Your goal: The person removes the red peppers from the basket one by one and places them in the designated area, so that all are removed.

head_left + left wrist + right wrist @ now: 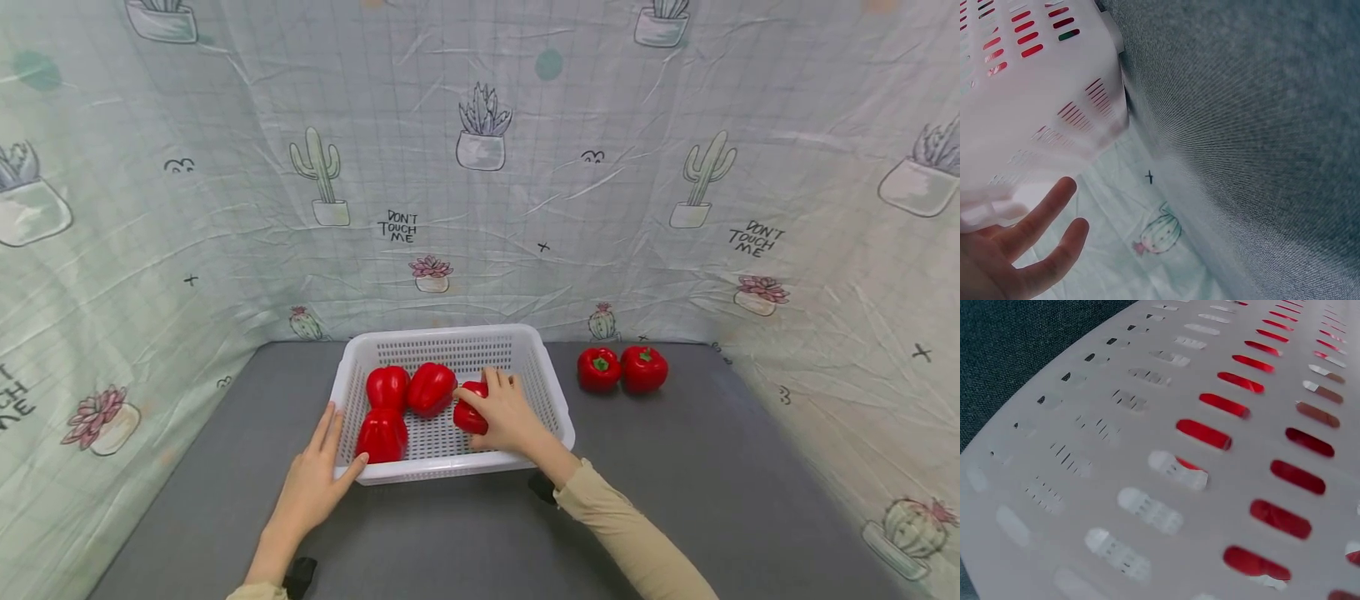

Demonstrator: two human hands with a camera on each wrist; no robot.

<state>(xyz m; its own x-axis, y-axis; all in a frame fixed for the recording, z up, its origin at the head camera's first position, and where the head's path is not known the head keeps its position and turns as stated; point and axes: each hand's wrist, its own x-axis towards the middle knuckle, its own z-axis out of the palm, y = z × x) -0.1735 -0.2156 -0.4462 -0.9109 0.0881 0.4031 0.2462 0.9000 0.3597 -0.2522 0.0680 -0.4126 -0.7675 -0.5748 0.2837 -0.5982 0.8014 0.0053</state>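
A white slotted plastic basket (467, 472) stands on the table with several red bell peppers in it. Inside its right half, my right hand (508, 414) grips a red bell pepper (469, 410), thumb and fingers around it. Three others sit left of that one: a back-left pepper (387, 386), a middle pepper (432, 389) and a front-left pepper (382, 436). My left hand (317, 475) rests on the basket's front-left corner, fingers straight along the left side. In the left wrist view, two extended fingers (1054, 256) show beside the basket. The right wrist view shows only the basket wall (1166, 450), red behind its slots; the hand's grip is hidden.
Two more red bell peppers, one (598, 370) beside the other (644, 369), lie on the grey table (660, 483) to the right of the basket. A printed cloth (540, 208) hangs around the back and both sides of the table.
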